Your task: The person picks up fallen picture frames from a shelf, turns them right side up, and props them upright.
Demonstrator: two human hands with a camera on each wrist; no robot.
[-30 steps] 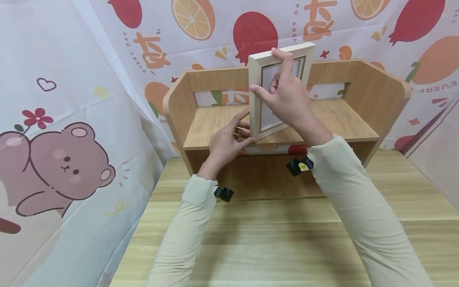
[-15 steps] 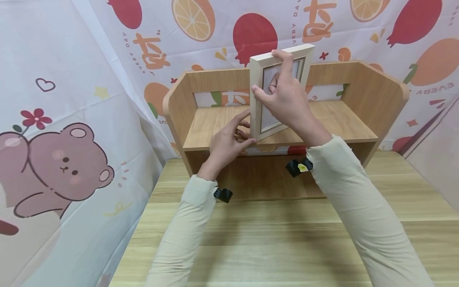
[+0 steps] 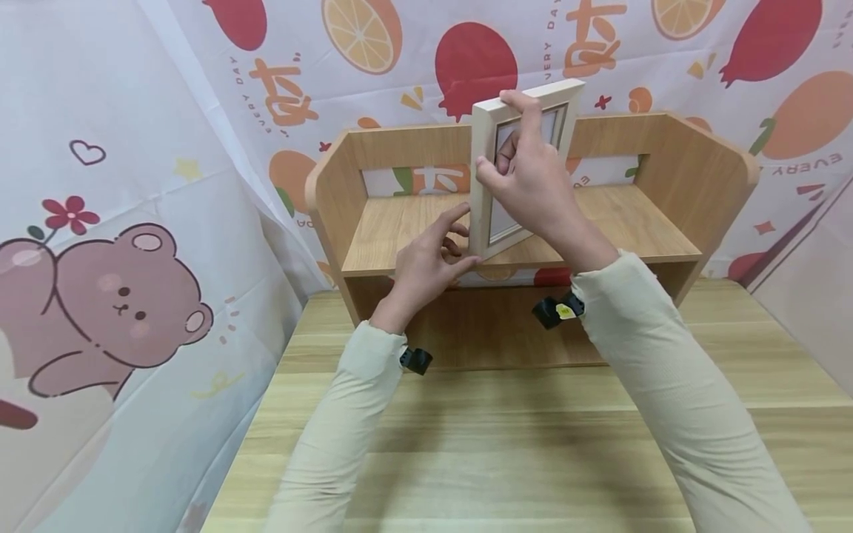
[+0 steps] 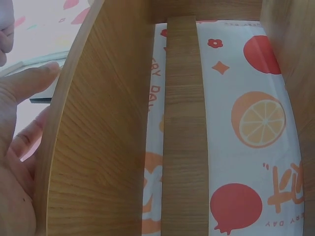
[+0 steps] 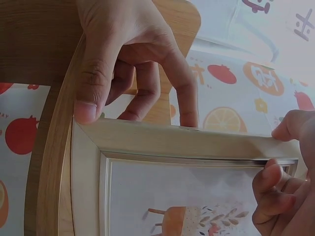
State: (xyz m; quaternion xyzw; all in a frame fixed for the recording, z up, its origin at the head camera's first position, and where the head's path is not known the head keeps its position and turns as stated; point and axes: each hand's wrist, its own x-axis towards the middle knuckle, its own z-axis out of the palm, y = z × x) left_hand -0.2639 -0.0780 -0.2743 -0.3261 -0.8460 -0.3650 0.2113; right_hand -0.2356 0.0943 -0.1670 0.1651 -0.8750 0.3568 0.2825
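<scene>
A pale picture frame (image 3: 481, 185) stands upright and turned at an angle on the upper board of a wooden shelf unit (image 3: 400, 222). My right hand (image 3: 536, 178) holds its upper left corner: index finger over the top edge, thumb at the left edge, other fingers bent in front of the picture. Lower down, my left hand (image 3: 426, 263) touches the frame's left edge with thumb and index fingertips spread apart, the thumb by the bottom corner. In the right wrist view, the frame (image 5: 147, 140) shows part of a printed picture, and the left hand (image 5: 128, 44) lies along its edge.
The shelf unit's raised side panels (image 3: 709, 159) flank the frame, and a back rail runs behind it. Below is an open lower compartment (image 3: 493, 326). The unit stands on a wood-grain table (image 3: 480, 451). Printed cloth (image 3: 373, 96) hangs behind and to the left (image 3: 253, 355).
The frame's left edge has shifted slightly right, turning the frame a little, while its right top corner stays about where it was. My left hand and right thumb have followed rightward.
</scene>
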